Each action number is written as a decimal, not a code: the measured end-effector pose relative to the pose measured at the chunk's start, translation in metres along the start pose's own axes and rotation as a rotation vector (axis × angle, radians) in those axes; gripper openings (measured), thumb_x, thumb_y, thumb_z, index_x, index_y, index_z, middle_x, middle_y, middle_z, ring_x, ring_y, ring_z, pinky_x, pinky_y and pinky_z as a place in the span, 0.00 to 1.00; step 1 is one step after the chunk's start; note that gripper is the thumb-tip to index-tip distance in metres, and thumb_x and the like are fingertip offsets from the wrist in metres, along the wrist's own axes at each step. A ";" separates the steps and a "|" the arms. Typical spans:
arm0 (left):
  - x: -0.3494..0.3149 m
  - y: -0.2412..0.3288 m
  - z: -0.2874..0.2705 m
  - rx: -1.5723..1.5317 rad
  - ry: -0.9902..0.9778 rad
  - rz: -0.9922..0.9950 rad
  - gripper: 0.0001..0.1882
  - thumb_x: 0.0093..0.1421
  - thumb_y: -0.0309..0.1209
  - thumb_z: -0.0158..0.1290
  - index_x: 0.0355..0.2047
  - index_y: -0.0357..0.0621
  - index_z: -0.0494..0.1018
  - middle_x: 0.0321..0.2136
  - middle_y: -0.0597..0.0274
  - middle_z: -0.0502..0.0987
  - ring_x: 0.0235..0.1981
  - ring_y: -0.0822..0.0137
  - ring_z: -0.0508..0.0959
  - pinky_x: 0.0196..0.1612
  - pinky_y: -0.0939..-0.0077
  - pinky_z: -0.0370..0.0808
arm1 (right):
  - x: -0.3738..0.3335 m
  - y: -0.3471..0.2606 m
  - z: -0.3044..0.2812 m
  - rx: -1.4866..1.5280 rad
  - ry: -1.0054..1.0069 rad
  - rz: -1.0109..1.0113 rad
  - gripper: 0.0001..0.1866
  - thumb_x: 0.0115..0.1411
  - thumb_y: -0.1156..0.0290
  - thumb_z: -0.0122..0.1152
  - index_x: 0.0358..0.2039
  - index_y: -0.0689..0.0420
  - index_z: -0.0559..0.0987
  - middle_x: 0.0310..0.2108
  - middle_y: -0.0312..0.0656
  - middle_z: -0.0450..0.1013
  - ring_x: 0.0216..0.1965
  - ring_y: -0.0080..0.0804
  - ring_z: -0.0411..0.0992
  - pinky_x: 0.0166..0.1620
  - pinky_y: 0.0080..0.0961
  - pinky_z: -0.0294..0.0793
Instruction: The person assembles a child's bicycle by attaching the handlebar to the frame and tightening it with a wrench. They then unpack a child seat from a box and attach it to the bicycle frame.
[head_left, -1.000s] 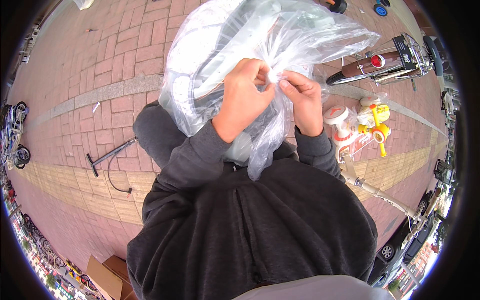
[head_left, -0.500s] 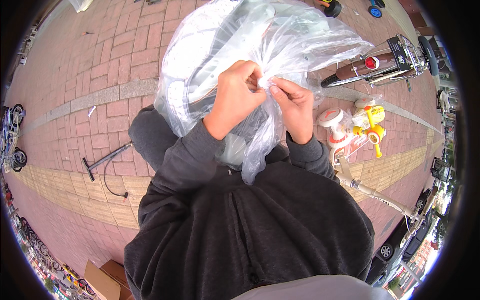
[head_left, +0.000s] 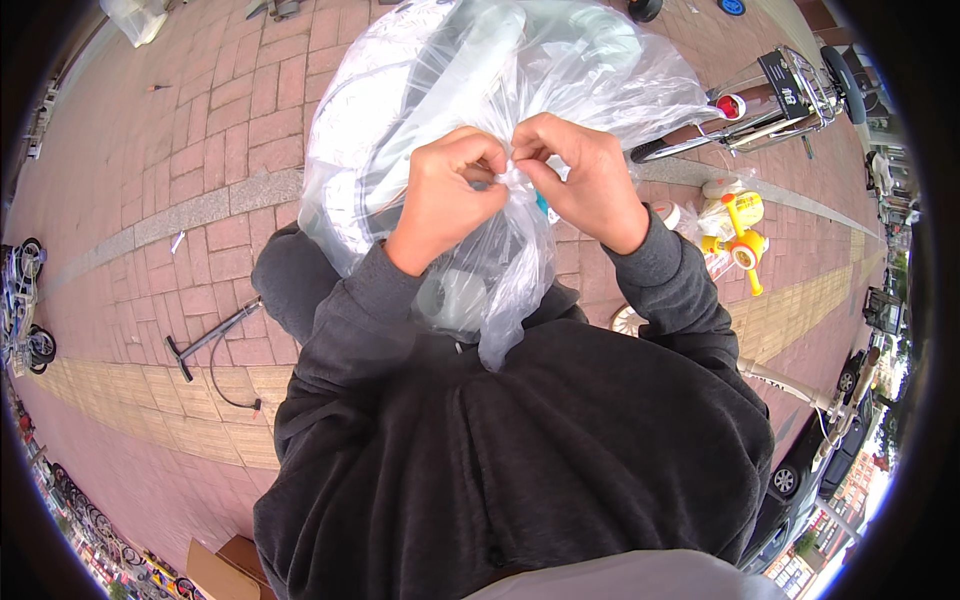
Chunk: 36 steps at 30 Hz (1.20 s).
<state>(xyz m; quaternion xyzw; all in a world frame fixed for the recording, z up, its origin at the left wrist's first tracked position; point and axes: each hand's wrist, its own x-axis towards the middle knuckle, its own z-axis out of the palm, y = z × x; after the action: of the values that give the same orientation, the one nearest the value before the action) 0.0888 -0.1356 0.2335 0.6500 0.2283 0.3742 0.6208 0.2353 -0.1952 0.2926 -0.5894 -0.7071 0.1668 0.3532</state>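
A large clear plastic bag (head_left: 480,75) stands in front of me, with pale, curved things inside that I cannot make out. Its gathered neck is twisted into a small knot (head_left: 512,178) between my two hands. My left hand (head_left: 447,195) pinches the bag at the left of this knot, fingers curled. From the right, my right hand (head_left: 588,178) pinches it too, thumb against the bent forefinger. A loose tail of plastic (head_left: 510,295) hangs from the knot toward my lap.
A floor pump (head_left: 213,335) with a hose lies on the paving at left. At right are a brown bicycle (head_left: 745,118), yellow-and-white toy-like parts (head_left: 741,235) and a cream handlebar stem (head_left: 790,383). An open cardboard box (head_left: 215,575) sits at lower left.
My right hand has turned over the knot, its knuckles now higher and its elbow farther out. The knot has shifted slightly left, with both hands still pinching the plastic.
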 end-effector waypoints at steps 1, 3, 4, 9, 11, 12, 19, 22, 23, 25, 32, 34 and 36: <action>0.001 -0.001 -0.001 -0.010 -0.009 0.021 0.08 0.39 0.12 0.49 0.23 0.33 0.68 0.28 0.63 0.71 0.30 0.74 0.74 0.34 0.82 0.74 | -0.002 0.003 0.001 0.011 -0.034 0.072 0.13 0.46 0.87 0.56 0.34 0.61 0.73 0.25 0.41 0.73 0.27 0.30 0.74 0.31 0.19 0.72; 0.002 -0.002 -0.002 -0.030 0.001 0.039 0.08 0.39 0.12 0.49 0.23 0.32 0.69 0.26 0.61 0.71 0.27 0.73 0.75 0.30 0.82 0.75 | -0.004 0.008 0.004 0.002 0.005 -0.059 0.15 0.45 0.85 0.55 0.35 0.58 0.70 0.21 0.42 0.69 0.24 0.38 0.72 0.25 0.25 0.70; 0.003 -0.003 -0.002 -0.054 -0.012 0.026 0.08 0.39 0.12 0.49 0.23 0.32 0.69 0.27 0.61 0.71 0.26 0.74 0.74 0.29 0.83 0.74 | -0.005 0.010 0.004 0.004 0.014 -0.075 0.16 0.45 0.86 0.55 0.36 0.59 0.70 0.22 0.42 0.69 0.24 0.38 0.72 0.26 0.26 0.70; 0.005 -0.003 -0.003 0.081 -0.066 0.101 0.09 0.38 0.12 0.49 0.23 0.32 0.69 0.25 0.60 0.71 0.25 0.73 0.74 0.27 0.82 0.73 | -0.005 0.009 0.001 -0.054 -0.087 -0.118 0.25 0.44 0.88 0.53 0.45 0.58 0.66 0.25 0.44 0.70 0.25 0.40 0.72 0.28 0.26 0.72; 0.006 -0.002 -0.004 0.128 -0.085 0.125 0.09 0.38 0.13 0.48 0.22 0.32 0.70 0.24 0.60 0.71 0.24 0.72 0.74 0.26 0.82 0.72 | -0.003 0.010 0.001 -0.088 -0.111 -0.123 0.30 0.44 0.89 0.54 0.50 0.58 0.65 0.25 0.42 0.70 0.26 0.36 0.72 0.30 0.24 0.73; 0.006 -0.001 -0.004 0.138 -0.091 0.125 0.09 0.38 0.13 0.48 0.22 0.33 0.70 0.24 0.60 0.71 0.24 0.71 0.74 0.26 0.81 0.72 | -0.002 0.011 0.002 -0.070 -0.118 -0.128 0.31 0.43 0.89 0.54 0.51 0.57 0.64 0.24 0.42 0.70 0.26 0.36 0.72 0.30 0.24 0.73; 0.003 0.000 -0.001 0.102 -0.123 0.056 0.09 0.38 0.13 0.48 0.23 0.32 0.70 0.24 0.60 0.72 0.25 0.71 0.75 0.27 0.80 0.74 | -0.009 0.018 0.008 0.075 -0.117 -0.046 0.37 0.40 0.88 0.52 0.54 0.55 0.62 0.24 0.40 0.70 0.25 0.32 0.71 0.30 0.24 0.72; 0.000 -0.001 0.002 0.039 -0.106 0.052 0.09 0.39 0.12 0.48 0.24 0.32 0.70 0.25 0.60 0.72 0.27 0.70 0.76 0.29 0.80 0.76 | -0.013 0.019 0.012 0.118 -0.106 0.008 0.37 0.39 0.87 0.52 0.53 0.55 0.62 0.22 0.38 0.68 0.23 0.29 0.69 0.30 0.22 0.71; -0.001 -0.001 0.003 0.028 -0.096 0.041 0.09 0.39 0.12 0.48 0.24 0.32 0.70 0.25 0.59 0.72 0.27 0.70 0.76 0.30 0.80 0.76 | -0.014 0.019 0.012 0.140 -0.099 0.030 0.36 0.38 0.87 0.52 0.53 0.55 0.62 0.22 0.37 0.68 0.23 0.28 0.69 0.30 0.21 0.70; -0.003 -0.002 0.004 0.007 -0.071 0.023 0.10 0.40 0.12 0.48 0.26 0.31 0.70 0.27 0.59 0.72 0.29 0.71 0.76 0.31 0.80 0.76 | -0.014 0.019 0.013 0.164 -0.081 0.048 0.36 0.38 0.87 0.51 0.52 0.55 0.64 0.21 0.36 0.67 0.22 0.27 0.68 0.29 0.20 0.70; -0.003 -0.003 -0.001 -0.054 0.000 0.045 0.11 0.40 0.12 0.48 0.27 0.32 0.70 0.30 0.58 0.70 0.30 0.71 0.75 0.31 0.79 0.77 | -0.008 0.014 0.014 -0.027 0.151 -0.145 0.34 0.38 0.89 0.54 0.50 0.56 0.67 0.28 0.39 0.68 0.29 0.29 0.70 0.34 0.23 0.71; -0.002 -0.003 -0.001 -0.066 0.005 0.036 0.11 0.40 0.12 0.49 0.27 0.32 0.70 0.29 0.59 0.70 0.29 0.70 0.75 0.31 0.78 0.77 | -0.009 0.010 0.014 -0.025 0.101 -0.166 0.35 0.38 0.90 0.54 0.52 0.56 0.66 0.32 0.41 0.68 0.31 0.31 0.70 0.36 0.24 0.71; -0.003 -0.002 -0.001 0.015 -0.012 0.081 0.10 0.41 0.13 0.49 0.27 0.32 0.70 0.28 0.59 0.71 0.29 0.69 0.75 0.31 0.78 0.77 | -0.009 0.008 0.014 -0.029 0.046 -0.154 0.36 0.39 0.90 0.53 0.53 0.54 0.65 0.33 0.42 0.67 0.32 0.33 0.71 0.35 0.25 0.72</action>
<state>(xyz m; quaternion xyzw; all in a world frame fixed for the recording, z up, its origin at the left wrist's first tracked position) 0.0867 -0.1368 0.2309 0.6655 0.2008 0.3935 0.6016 0.2315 -0.1996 0.2750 -0.5420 -0.7445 0.1153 0.3724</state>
